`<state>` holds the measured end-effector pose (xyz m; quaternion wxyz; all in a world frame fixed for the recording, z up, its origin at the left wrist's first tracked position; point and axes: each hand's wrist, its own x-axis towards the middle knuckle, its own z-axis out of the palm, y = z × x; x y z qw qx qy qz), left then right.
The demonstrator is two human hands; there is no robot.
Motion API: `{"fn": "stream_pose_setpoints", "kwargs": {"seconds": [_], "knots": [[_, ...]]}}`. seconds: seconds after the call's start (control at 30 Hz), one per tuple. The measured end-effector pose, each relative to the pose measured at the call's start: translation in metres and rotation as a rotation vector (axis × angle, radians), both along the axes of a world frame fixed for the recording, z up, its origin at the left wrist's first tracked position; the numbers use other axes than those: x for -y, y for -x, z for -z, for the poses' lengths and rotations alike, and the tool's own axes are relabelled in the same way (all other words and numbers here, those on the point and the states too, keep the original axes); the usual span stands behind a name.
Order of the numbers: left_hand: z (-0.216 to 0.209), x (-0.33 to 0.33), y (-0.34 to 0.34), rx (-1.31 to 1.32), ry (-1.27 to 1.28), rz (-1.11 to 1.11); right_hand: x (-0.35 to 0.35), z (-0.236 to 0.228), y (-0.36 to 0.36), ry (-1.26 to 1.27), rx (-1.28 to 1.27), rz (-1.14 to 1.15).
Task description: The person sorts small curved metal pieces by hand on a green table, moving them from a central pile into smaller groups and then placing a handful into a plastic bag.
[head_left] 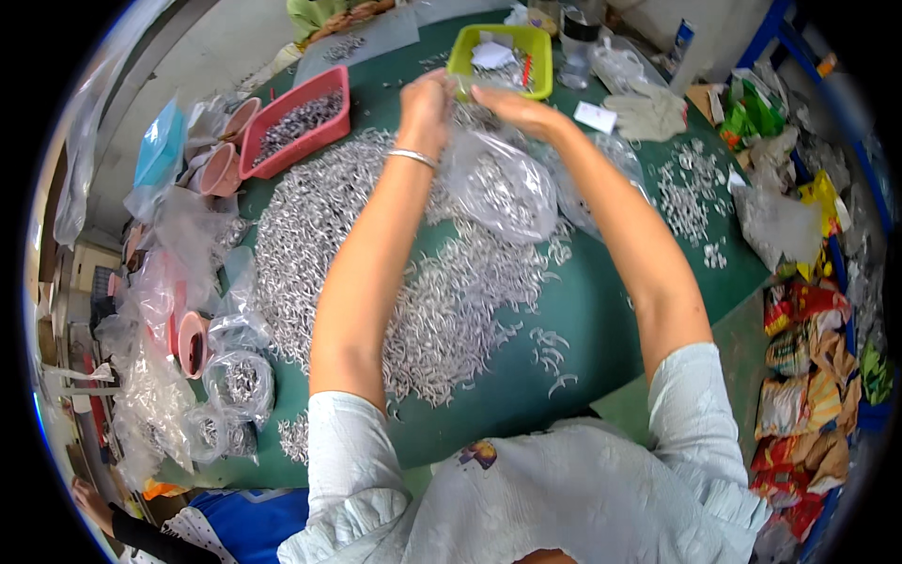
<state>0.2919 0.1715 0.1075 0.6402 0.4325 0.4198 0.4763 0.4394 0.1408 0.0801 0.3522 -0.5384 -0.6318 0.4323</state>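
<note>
Both arms reach to the far side of the table, over a clear plastic bag (503,193) with small silvery metal pieces inside. My left hand (426,105) is closed on the gathered upper edge of this bag. At the other side of the bag's mouth, my right hand (515,110) grips the film with its fingertips, though they are partly hidden. A large heap of curved silvery metal pieces (319,216) spreads beneath and left of my arms. Another clear bag (575,193) lies partly behind my right forearm.
Beyond my hands stands a yellow-green basket (543,64); a pink basket (346,99) of dark pieces is at far left. Pale gloves (648,111) and a smaller pile (691,193) lie right. Filled bags (240,385) line the left edge. Another person's hand (92,506) shows lower left.
</note>
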Motion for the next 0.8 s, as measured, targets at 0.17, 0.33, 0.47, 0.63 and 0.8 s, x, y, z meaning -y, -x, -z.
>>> {"fn": "stream_pose_setpoints", "kwargs": {"seconds": [0.17,0.33,0.47,0.63,0.8], "knots": [[-0.024,0.084,0.038,0.181,-0.129,0.174,0.071,-0.028,-0.018,-0.171,0.007,-0.053],[-0.006,0.232,0.095,0.154,0.031,0.526,0.221,-0.055,-0.05,-0.214,0.019,-0.176],[0.044,0.332,0.117,0.153,0.434,0.855,0.312,-0.011,-0.057,-0.042,0.027,-0.01],[0.116,0.403,0.115,0.316,0.95,0.958,0.343,0.069,0.008,-0.217,0.172,-0.097],[0.182,0.424,0.094,0.543,1.095,0.77,0.334,0.095,0.035,-0.324,0.434,-0.18]]}}
